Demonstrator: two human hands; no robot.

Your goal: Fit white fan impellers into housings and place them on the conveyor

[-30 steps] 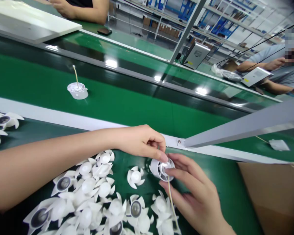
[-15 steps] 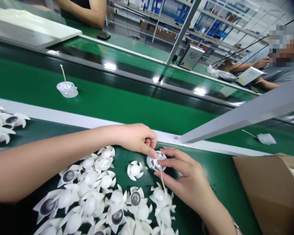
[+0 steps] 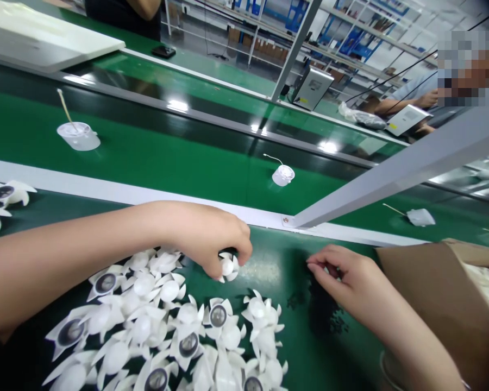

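My left hand (image 3: 218, 239) is closed around a small white fan wheel (image 3: 227, 267), with thumb and fingers at its blades. In front of it lies a pile of white fan wheels (image 3: 146, 326), some turned up to show dark round hubs. My right hand (image 3: 342, 271) hovers over the green worktop to the right, its thumb and fingertips pinched together. Anything between those fingertips is too small to make out. Small dark specks (image 3: 338, 321) lie on the worktop just below it. A clear plastic fan housing (image 3: 284, 175) with a thin wire sits on the green belt beyond my hands.
More wired housings lie on the belt, one at left (image 3: 79, 136) and one at right (image 3: 420, 217). A cardboard box (image 3: 427, 304) stands at the right. A slanted metal post (image 3: 370, 179) crosses above the worktop rail (image 3: 118, 190). Co-workers sit across the belt.
The clear housing has left my hands and now sits on the belt. My left hand has taken hold of the lone fan wheel. My right hand has moved right and its fingers have pinched together.
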